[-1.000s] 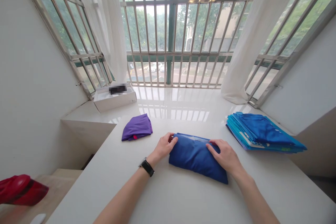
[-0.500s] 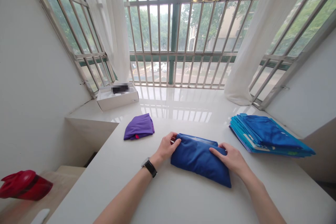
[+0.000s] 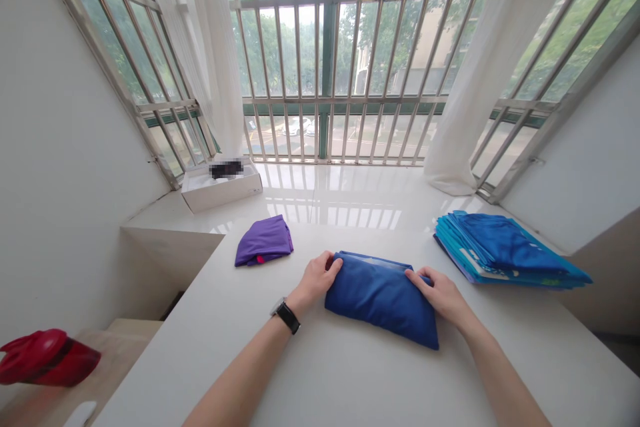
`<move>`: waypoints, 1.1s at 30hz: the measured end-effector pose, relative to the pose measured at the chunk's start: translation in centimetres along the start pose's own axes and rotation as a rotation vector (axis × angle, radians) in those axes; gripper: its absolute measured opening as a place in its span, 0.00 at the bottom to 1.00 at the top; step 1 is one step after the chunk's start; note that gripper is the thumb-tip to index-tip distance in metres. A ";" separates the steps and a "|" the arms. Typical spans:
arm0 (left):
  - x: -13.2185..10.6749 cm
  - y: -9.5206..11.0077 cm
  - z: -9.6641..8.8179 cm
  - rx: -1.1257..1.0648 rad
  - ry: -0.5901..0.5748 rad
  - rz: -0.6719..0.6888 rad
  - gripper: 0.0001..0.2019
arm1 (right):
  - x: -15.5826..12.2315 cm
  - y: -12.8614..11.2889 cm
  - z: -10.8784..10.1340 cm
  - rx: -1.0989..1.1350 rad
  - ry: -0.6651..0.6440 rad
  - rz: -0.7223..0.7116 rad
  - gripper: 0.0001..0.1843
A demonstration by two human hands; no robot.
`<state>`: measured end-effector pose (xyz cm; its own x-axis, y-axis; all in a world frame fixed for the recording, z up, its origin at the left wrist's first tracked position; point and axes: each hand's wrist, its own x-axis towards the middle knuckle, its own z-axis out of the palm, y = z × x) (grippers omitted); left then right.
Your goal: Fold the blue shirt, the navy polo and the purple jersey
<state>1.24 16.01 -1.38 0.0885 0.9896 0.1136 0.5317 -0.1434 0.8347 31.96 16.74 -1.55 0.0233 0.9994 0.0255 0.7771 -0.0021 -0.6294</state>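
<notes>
Blue folded cloth (image 3: pixel 380 297): pinching its far left corner with the left hand (image 3: pixel 317 278), thumb on top, and holding its far right corner the same way with the right hand (image 3: pixel 441 293). Resting it on the white table (image 3: pixel 325 380), with a small folded purple cloth (image 3: pixel 265 240) off to the left and a pile of blue cloths (image 3: pixel 505 247) off to the right.

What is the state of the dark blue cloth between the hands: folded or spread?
Folded: the dark blue cloth forms a compact bundle, with layered edges along its far side.
</notes>
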 end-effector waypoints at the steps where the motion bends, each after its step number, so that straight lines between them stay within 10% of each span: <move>1: 0.0 0.0 0.0 0.010 0.006 -0.006 0.15 | -0.1 -0.1 0.0 -0.001 0.009 0.000 0.28; 33: 0.3 0.2 0.6 0.010 0.021 -0.043 0.17 | -0.3 0.3 -1.2 0.104 -0.181 -0.039 0.29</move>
<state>1.90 16.32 -1.56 0.0475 0.9949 0.0891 0.5433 -0.1006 0.8335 32.96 16.41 -0.86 -0.1262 0.9886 -0.0825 0.7059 0.0311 -0.7076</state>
